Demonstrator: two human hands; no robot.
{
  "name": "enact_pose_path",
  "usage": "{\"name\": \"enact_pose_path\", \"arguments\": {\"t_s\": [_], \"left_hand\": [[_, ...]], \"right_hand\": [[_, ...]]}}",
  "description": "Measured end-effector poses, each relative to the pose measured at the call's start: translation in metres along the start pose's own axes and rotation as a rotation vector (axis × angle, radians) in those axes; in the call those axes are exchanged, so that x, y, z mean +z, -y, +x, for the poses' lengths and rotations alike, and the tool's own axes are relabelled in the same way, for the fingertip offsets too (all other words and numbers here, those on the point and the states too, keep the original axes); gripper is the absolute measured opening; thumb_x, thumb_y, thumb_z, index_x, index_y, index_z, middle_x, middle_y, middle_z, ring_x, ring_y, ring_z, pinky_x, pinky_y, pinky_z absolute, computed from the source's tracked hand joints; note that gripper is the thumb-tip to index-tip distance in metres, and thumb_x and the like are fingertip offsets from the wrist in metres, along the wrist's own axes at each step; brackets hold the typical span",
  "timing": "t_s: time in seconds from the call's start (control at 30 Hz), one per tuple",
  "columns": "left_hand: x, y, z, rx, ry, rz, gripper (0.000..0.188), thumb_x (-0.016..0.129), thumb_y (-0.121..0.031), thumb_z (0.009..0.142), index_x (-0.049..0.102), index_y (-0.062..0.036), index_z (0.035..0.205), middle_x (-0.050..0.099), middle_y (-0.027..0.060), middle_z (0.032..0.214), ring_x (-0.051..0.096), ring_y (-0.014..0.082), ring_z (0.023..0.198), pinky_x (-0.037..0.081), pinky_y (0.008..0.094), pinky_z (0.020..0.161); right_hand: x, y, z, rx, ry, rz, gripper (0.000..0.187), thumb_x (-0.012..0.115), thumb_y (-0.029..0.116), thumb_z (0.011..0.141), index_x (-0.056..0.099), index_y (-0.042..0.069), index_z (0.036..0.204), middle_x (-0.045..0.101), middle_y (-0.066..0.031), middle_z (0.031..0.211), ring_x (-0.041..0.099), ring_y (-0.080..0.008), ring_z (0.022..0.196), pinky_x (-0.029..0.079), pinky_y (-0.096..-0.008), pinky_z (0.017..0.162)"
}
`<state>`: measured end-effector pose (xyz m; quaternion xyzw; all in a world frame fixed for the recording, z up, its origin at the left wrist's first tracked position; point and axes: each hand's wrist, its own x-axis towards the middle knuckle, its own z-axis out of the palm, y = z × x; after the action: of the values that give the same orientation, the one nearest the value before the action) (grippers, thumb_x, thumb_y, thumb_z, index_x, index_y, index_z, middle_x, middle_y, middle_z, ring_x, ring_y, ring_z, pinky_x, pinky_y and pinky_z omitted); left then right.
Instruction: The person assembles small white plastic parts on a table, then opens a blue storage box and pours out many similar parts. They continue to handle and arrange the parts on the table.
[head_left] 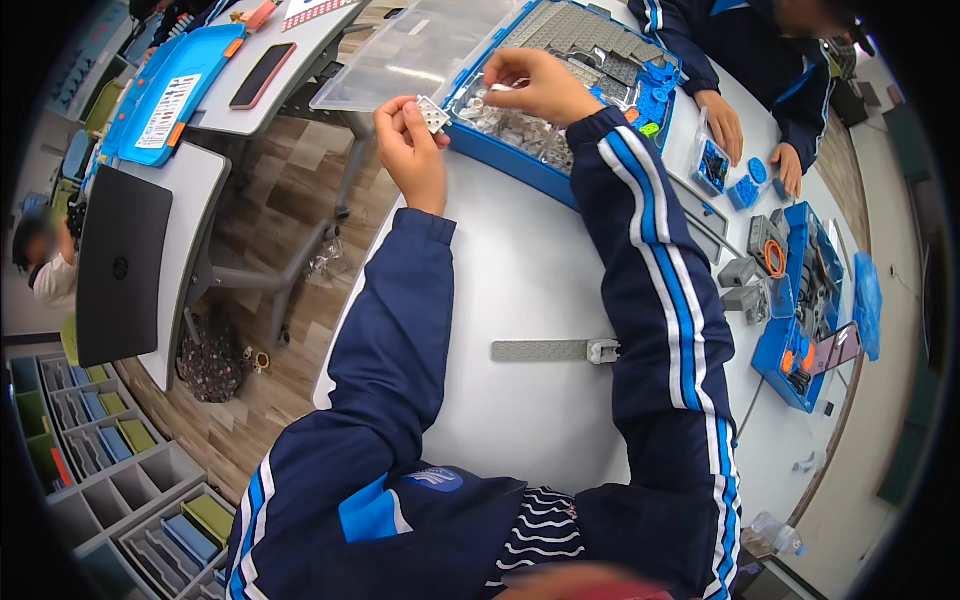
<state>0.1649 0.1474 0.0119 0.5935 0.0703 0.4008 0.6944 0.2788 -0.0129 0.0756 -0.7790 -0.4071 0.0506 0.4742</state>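
Left hand (410, 150), upper centre of frame, fingers pinched shut on a small pale-grey perforated plastic plate (433, 114). Right hand (540, 85), just right of it, fingers closed on a tiny white piece (498, 87) over the blue plastic sorting case (520, 165) of grey and blue parts; white tabletop (520, 270) below.

Your surface (520, 270) lies open between your forearms; only the grey beam (545, 350) sits there. Ahead, the blue parts box (520, 165) and its raised clear lid (400, 60) block the way. To your right, another person's hands (722, 122) and loose parts (745, 275) crowd the edge.
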Motion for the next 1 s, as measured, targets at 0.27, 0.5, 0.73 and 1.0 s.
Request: {"name": "enact_pose_path", "arguments": {"t_s": [0.27, 0.5, 0.73, 1.0], "left_hand": [[-0.006, -0.007, -0.004, -0.217, -0.107, -0.134, 0.019, 0.047, -0.021, 0.109, 0.053, -0.0031, 0.112, 0.064, 0.0069, 0.085, 0.056, 0.0090, 0.058, 0.043, 0.0217, 0.049], [-0.004, -0.002, 0.003, -0.340, -0.068, -0.279, 0.018, 0.048, -0.021, 0.107, 0.054, -0.0045, 0.104, 0.062, 0.0069, 0.079, 0.053, 0.0108, 0.051, 0.037, 0.0240, 0.043], [-0.050, -0.015, 0.041, -0.802, 0.837, -0.749, 0.044, 0.044, -0.044, 0.109, 0.053, -0.0059, 0.087, 0.059, 0.0100, 0.075, 0.040, 0.0086, 0.038, 0.025, 0.0203, 0.034], [-0.041, -0.021, 0.031, -0.990, 1.015, -0.537, 0.089, 0.021, -0.069, 0.106, 0.062, 0.0079, 0.121, 0.068, 0.0231, 0.092, 0.045, 0.0082, 0.039, 0.028, 0.0173, 0.028]], "right_hand": [[0.007, 0.012, 0.011, 0.013, 0.187, -0.378, 0.025, 0.083, 0.021, 0.080, 0.079, 0.007, 0.100, 0.074, -0.0129, 0.092, 0.070, -0.0272, 0.084, 0.055, -0.0363, 0.080], [0.003, 0.013, 0.019, 0.047, 0.170, -0.368, 0.024, 0.078, 0.022, 0.090, 0.075, 0.002, 0.102, 0.074, -0.0123, 0.099, 0.070, -0.0229, 0.090, 0.055, -0.0328, 0.080], [-0.018, 0.067, -0.010, 0.120, 0.067, -0.021, 0.026, 0.078, 0.025, 0.091, 0.075, 0.003, 0.104, 0.072, -0.0033, 0.090, 0.066, -0.0121, 0.082, 0.055, -0.0304, 0.072], [0.022, 0.078, -0.023, 0.117, 0.292, -0.117, 0.028, 0.080, 0.013, 0.086, 0.072, -0.002, 0.109, 0.072, -0.0080, 0.100, 0.068, -0.0169, 0.096, 0.058, -0.0314, 0.081]]}}
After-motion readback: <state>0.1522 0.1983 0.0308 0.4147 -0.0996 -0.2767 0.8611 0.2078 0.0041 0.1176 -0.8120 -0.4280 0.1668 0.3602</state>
